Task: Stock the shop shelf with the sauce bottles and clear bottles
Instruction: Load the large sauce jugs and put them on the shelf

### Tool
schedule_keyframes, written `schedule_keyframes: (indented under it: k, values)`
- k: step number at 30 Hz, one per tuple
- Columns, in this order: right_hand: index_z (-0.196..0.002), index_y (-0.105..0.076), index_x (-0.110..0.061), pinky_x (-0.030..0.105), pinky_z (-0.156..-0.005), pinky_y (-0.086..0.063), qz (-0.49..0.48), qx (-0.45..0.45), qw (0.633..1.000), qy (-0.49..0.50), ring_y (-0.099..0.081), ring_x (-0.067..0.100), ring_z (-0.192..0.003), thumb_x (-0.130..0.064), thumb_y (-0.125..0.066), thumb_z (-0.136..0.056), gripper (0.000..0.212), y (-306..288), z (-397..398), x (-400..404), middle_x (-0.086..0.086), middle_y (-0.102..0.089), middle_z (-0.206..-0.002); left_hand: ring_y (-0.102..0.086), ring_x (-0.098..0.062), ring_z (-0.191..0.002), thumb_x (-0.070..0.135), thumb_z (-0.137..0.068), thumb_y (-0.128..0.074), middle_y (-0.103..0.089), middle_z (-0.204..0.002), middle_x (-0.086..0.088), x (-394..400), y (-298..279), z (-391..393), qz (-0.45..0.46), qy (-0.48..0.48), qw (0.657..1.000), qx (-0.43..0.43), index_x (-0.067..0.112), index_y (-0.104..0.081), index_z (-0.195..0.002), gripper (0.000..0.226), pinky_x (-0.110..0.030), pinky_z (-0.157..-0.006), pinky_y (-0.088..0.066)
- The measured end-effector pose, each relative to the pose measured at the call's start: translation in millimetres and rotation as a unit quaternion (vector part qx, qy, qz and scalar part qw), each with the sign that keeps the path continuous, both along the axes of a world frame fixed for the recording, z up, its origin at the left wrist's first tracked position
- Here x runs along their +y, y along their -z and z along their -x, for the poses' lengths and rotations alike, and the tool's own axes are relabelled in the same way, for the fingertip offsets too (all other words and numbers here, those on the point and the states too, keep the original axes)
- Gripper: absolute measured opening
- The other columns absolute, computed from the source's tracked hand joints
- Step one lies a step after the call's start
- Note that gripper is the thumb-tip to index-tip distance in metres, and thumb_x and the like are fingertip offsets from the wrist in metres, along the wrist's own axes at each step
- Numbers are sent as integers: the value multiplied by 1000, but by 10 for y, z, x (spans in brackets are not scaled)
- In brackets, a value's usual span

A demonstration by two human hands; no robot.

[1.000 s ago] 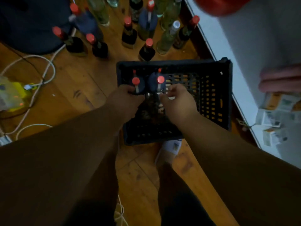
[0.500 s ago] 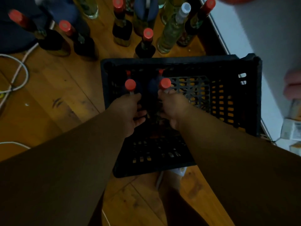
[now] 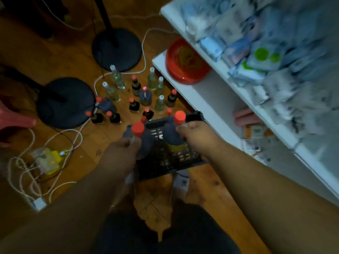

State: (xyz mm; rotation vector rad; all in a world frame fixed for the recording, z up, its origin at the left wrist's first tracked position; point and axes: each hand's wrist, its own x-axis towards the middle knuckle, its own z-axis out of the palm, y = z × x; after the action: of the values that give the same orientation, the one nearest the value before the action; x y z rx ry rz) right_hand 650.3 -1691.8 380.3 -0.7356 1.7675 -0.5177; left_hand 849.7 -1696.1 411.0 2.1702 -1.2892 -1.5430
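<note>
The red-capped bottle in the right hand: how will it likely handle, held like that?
The bottle looks full and dark, so probably heavy for its size. The right hand grips it high, near the red cap, so the body may swing. Its smooth shoulder could slip in the grip.

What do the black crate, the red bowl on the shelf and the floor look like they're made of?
Crate: likely moulded plastic, matte black, going by its lattice of slots. Red bowl: probably glossy plastic, with sheen on its rim, though blur leaves this open. Floor: wood planks or wood-look laminate, with brown grain and visible seams.
</note>
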Motion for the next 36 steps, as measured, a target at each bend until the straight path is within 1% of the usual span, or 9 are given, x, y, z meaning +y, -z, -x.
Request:
schedule_keyframes:
  k: [2, 5, 10, 14, 16, 20, 29, 33, 36]
  values:
    - [-59, -58, -15, 31, -63, -36, 57, 6, 998, -28, -50, 14, -59, -27, -64, -92, 37, -646, 82, 58, 4, -57, -59, -42, -13, -57, 36, -99, -49, -47, -66, -5, 39, -595, 8, 66, 6, 998, 11, 3, -59, -81, 39, -28, -51, -33]
    - [-57, -62, -15, 23, -56, -33, 147, 32, 988, -37, -45, 1, -45, -27, -63, -94, 39, -1451, 113, 140, -8, -52, -44, -41, -15, -57, 35, -99, -50, -44, -62, -5, 57, -1206, -15, 144, 15, 989, 40, -3, -59, -80, 44, -31, -54, -31]
    - [-49, -58, -20, 37, -65, -35, 260, 64, 960, 87, -46, 14, -56, -34, -63, -91, 45, -2271, -33, 376, -3, -53, -51, -49, 0, -55, 33, -98, -54, -58, -57, 3, -16, -1953, 13, 244, 77, 958, 127, 5, -64, -68, 42, -22, -57, -34]
    - [-52, -54, -17, 27, -52, -30, 288, 86, 936, 181, -38, 15, -49, -34, -62, -92, 44, -2682, -150, 709, -1, -42, -49, -45, -1, -49, 34, -97, -54, -53, -57, 1, -52, -2409, 61, 297, 146, 928, 173, 7, -63, -66, 43, -17, -47, -30]
    - [-53, -54, -15, 27, -47, -29, 303, 90, 919, 235, -37, 21, -51, -39, -62, -90, 45, -2891, -160, 905, 6, -39, -51, -46, 0, -49, 34, -97, -55, -58, -59, 2, -32, -2622, 128, 280, 158, 923, 211, 9, -65, -67, 40, -19, -49, -32]
    - [-58, -51, -12, 36, -56, -23, 350, 124, 881, 294, -31, 22, -57, -37, -59, -95, 45, -3359, -53, 1395, 13, -36, -60, -56, 2, -51, 19, -96, -56, -66, -67, 2, 150, -3074, 417, 192, 156, 903, 351, 13, -68, -70, 29, -9, -45, -38]
    - [-51, -51, -16, 33, -59, -26, 416, 163, 813, 373, -33, 20, -61, -42, -58, -83, 42, -3981, 574, 2731, 14, -39, -63, -51, 8, -41, 24, -98, -55, -66, -69, 4, 1074, -3591, 1407, 186, 262, 859, 399, 15, -69, -77, 27, -9, -42, -38]
    - [-55, -53, -16, 39, -66, -29, 392, 199, 813, 382, -36, 24, -65, -49, -57, -84, 44, -3921, 1011, 3443, 14, -43, -64, -55, 4, -50, 27, -97, -57, -66, -68, 4, 1716, -3528, 2035, 175, 272, 851, 413, 15, -70, -76, 27, -18, -55, -42]
    - [-57, -49, -15, 35, -63, -30, 359, 234, 819, 381, -36, 18, -61, -39, -56, -96, 47, -3885, 1395, 3965, 11, -40, -60, -50, 7, -42, 24, -98, -55, -65, -61, 7, 2217, -3473, 2532, 152, 268, 855, 416, 13, -69, -75, 29, -11, -45, -39]
